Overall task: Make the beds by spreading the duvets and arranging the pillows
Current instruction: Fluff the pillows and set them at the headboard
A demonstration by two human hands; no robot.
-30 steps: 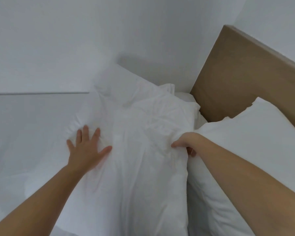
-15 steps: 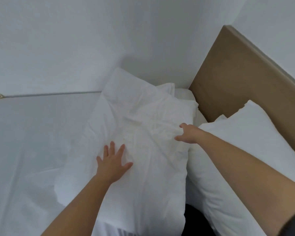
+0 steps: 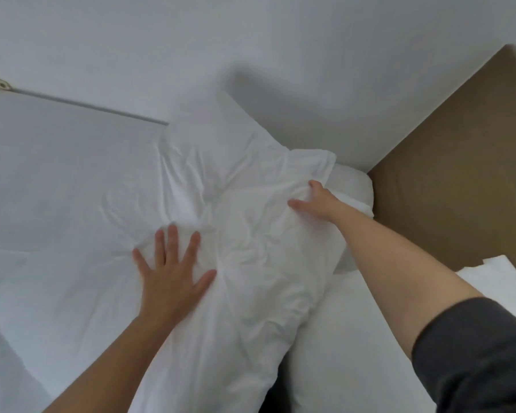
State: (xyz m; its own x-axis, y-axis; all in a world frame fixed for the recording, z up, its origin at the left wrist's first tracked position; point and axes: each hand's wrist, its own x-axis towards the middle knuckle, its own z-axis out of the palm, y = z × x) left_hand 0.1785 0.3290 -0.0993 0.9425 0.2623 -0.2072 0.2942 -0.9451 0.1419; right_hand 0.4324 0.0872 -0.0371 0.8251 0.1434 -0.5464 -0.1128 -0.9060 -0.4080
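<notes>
While the left hand (image 3: 173,272) lies flat on the creased white pillow (image 3: 251,293), fingers straight and spread wide and palm pressing its left side, the right hand (image 3: 318,201) rests on the pillow's far right part, fingers bent into the bunched cover; whether they pinch the cloth cannot be told. The pillow lies lengthwise on the white bedding (image 3: 57,204), its far end against the wall (image 3: 251,40), near the brown headboard (image 3: 459,174) and touching a second pillow (image 3: 355,338) on its right.

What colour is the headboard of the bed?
The headboard is light brown, seen best in the head view.
</notes>
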